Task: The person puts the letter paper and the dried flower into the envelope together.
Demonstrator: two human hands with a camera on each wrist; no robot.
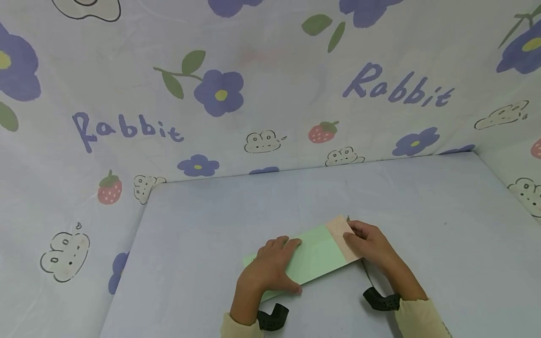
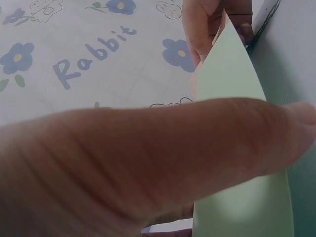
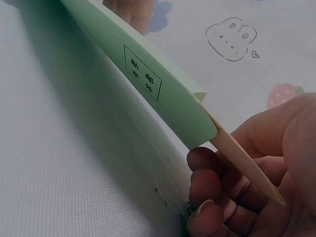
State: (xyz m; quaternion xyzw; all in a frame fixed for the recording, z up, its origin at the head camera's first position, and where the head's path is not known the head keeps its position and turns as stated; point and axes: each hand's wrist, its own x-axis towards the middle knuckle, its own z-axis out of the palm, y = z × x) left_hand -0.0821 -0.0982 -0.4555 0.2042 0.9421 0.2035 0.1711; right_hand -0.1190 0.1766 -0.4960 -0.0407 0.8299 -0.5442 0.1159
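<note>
A pale green envelope (image 1: pixel 317 249) is held slantwise above the table, with a peach card (image 1: pixel 343 234) sticking out of its right end. My left hand (image 1: pixel 270 265) grips the envelope across its width near the left end, the thumb at the near edge. That thumb (image 2: pixel 212 140) crosses in front of the envelope in the left wrist view. At the other end my right hand (image 1: pixel 376 244) pinches the card, thumb on top and the other fingers beneath. Seen from the right wrist, the envelope's underside (image 3: pixel 143 74) carries a small printed box; how deep the card sits inside is hidden.
A thin dark cord (image 1: pixel 367 273) lies by the right hand, with a bit of dark green (image 1: pixel 348 218) showing beyond it. The pale table (image 1: pixel 203 225) runs back to a printed cloth wall (image 1: pixel 279 103). Black wrist devices (image 1: pixel 274 318) sit on both wrists.
</note>
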